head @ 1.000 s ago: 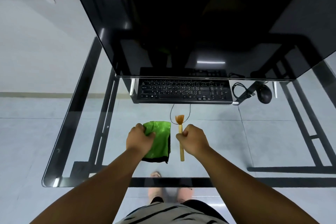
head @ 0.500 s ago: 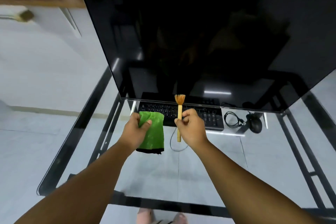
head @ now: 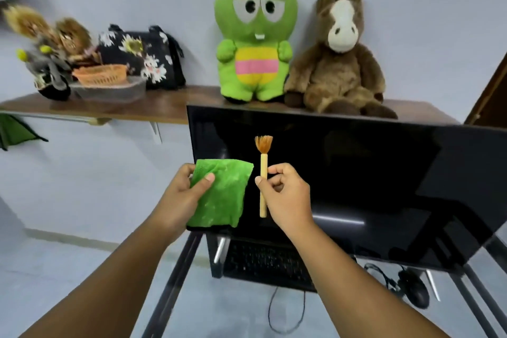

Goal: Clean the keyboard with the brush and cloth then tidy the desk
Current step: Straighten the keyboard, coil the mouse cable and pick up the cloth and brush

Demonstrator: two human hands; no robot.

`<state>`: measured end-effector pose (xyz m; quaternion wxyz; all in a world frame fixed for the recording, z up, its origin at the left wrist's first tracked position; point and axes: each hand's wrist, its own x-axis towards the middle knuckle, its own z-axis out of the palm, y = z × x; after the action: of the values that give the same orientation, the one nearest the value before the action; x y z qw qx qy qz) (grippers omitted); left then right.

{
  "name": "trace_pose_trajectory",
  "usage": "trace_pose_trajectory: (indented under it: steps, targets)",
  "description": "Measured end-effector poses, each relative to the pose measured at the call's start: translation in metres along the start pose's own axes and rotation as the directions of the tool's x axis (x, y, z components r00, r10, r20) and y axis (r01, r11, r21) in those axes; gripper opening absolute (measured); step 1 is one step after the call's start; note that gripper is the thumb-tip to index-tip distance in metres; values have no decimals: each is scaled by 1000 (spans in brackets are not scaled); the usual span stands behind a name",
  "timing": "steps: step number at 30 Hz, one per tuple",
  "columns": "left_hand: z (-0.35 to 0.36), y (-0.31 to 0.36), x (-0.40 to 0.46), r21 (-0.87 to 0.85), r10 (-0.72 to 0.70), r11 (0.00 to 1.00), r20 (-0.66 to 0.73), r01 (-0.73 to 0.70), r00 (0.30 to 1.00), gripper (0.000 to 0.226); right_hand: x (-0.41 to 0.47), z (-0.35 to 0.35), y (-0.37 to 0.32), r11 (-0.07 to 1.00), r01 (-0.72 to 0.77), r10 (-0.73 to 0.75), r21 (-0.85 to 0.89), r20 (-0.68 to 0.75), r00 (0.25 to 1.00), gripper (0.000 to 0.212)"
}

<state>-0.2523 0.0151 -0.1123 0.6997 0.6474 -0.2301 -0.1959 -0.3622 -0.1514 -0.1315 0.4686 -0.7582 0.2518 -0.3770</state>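
My left hand point(head: 183, 195) holds a green cloth point(head: 222, 195) up in front of the dark monitor point(head: 370, 173), thumb pressed on its face. Just to its right, my right hand point(head: 285, 192) pinches the wooden handle of a small brush point(head: 263, 170), held upright with its orange bristles at the top. The black keyboard point(head: 263, 262) lies below both hands on the glass desk point(head: 170, 291), partly under the monitor's lower edge and partly hidden by my right forearm.
A black mouse point(head: 417, 292) with its coiled cable lies at the right of the keyboard. A wall shelf point(head: 109, 105) behind the monitor carries a green plush toy point(head: 255, 35), a brown plush horse point(head: 340, 57), a floral bag point(head: 142, 55) and a basket point(head: 101, 74).
Both hands have risen from the desk surface with the cloth and brush to monitor height. The view has tilted upward, bringing the shelf and plush toys into sight.
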Motion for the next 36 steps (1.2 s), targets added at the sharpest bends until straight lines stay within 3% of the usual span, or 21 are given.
trace_pose_trajectory:
  steps: [5, 13, 19, 23, 26, 28, 31, 36]
  targets:
    - [-53, 67, 50, -109, 88, 990, -29, -90, 996, 9, 47, 37, -67, 992, 107, -102, 65, -70, 992, 18]
    - [-119, 144, 153, -118, 172, 977, -59, -178, 983, 26, 142, 96, -161, 973, 230, -226, -1, -175, 958, 22]
    - [-135, 142, 232, -49, 58, 997, -25, -59, 998, 36, 200, 146, -177, 951, 85, -113, -298, -77, 991, 23]
    - [-139, 122, 269, 1, -67, 998, 76, 67, 995, 51, 221, 174, -161, 851, -25, 40, -524, 18, 999, 21]
    - [-138, 108, 286, 20, -118, 993, 74, 117, 990, 58, 233, 185, -148, 776, -74, 130, -626, 44, 991, 22]
    - [-141, 100, 298, 101, -139, 986, 61, 133, 988, 66, 239, 191, -144, 732, -102, 202, -673, 73, 977, 19]
    - [-143, 95, 308, 361, -89, 929, 0, 83, 996, 74, 246, 198, -141, 687, -134, 289, -714, 99, 952, 13]
    - [-136, 101, 307, 744, 46, 668, -17, -18, 999, 76, 251, 207, -139, 625, -118, 343, -772, 136, 929, 12]
